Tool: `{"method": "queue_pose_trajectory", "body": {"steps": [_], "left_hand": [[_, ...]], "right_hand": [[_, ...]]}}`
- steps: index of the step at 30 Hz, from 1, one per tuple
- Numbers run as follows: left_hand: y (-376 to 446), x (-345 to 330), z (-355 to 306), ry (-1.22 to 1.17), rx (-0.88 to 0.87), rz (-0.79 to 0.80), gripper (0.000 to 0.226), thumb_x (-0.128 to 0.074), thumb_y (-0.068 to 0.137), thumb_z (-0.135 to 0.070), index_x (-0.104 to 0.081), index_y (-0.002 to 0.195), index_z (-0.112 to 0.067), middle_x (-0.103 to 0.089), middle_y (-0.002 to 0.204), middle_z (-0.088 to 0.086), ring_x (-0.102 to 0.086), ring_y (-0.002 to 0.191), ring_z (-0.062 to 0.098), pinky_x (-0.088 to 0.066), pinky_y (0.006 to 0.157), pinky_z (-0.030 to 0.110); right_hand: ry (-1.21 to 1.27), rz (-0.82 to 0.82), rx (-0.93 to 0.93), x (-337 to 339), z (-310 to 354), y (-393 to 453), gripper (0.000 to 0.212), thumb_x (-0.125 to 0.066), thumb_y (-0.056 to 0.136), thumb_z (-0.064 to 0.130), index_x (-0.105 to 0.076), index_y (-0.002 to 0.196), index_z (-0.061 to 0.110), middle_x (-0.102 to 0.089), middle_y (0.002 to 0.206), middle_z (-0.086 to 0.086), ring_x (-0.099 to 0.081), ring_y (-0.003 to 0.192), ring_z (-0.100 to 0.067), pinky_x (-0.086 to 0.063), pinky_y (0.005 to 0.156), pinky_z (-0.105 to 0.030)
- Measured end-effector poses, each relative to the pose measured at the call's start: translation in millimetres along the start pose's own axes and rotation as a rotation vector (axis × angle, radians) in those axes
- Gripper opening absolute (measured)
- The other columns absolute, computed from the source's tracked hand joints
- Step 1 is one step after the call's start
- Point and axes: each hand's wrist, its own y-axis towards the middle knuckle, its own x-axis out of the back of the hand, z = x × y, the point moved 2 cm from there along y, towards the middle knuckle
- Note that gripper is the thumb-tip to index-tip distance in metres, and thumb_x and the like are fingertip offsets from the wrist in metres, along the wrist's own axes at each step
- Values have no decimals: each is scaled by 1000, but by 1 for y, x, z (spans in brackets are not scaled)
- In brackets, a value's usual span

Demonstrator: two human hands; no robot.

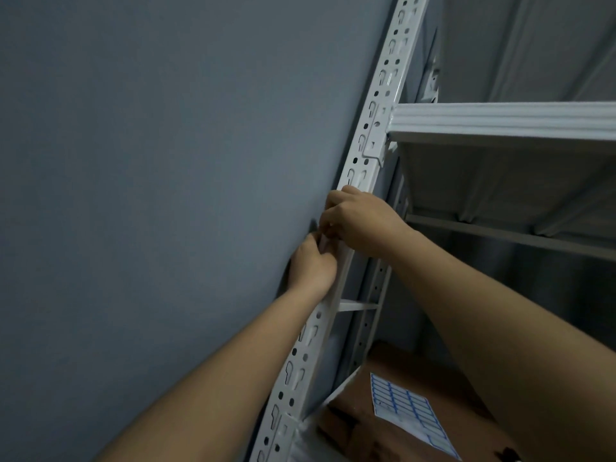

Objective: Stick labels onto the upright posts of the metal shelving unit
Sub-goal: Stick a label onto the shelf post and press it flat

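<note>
Against the grey wall (150,195) on your left, your left hand (311,266) sits at the white post (376,105), its fingers curled in on the post's front face; whether they pinch a label you cannot tell. Just above and touching it, your right hand (356,221) curls its fingers over the same stretch of post, hiding whatever lies beneath. Further right, a shelf (500,120) joins the post above your hands. Low on the right, a label sheet (410,415) with blue-edged labels lies on a brown box (353,431).
</note>
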Motion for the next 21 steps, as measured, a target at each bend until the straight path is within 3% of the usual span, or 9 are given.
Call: {"method": "queue_pose_trajectory", "body": {"steps": [7,10,13,21], "left_hand": [[1,1,-8,-91,48,-15,28,-48,92,-19,-58,117,-10,-62,115,15,-58,106,32,-42,79,30],[0,4,-11,-138,34,-7,20,-47,91,-13,-59,108,-10,-62,94,8,-61,81,24,-42,58,18],[0,5,-14,-191,50,4,13,-46,92,-9,-56,99,-12,-54,74,0,-46,55,8,-32,33,9],[-3,3,-16,-294,150,0,23,-47,91,-10,-60,109,-12,-55,77,1,-46,61,10,-32,31,8]], "right_hand": [[92,-13,4,0,-3,-3,23,-55,93,20,-69,110,25,-57,112,0,-47,107,-19,-42,70,-33],[151,-25,-23,1,-5,-4,21,-56,92,19,-70,107,25,-57,112,1,-47,107,-18,-44,70,-35],[185,-27,-36,1,-7,-6,20,-56,92,17,-69,106,20,-57,111,-1,-47,107,-18,-47,73,-39],[271,-39,-51,-2,-6,-11,14,-57,89,8,-67,97,14,-56,107,-3,-46,101,-19,-47,80,-44]]}}
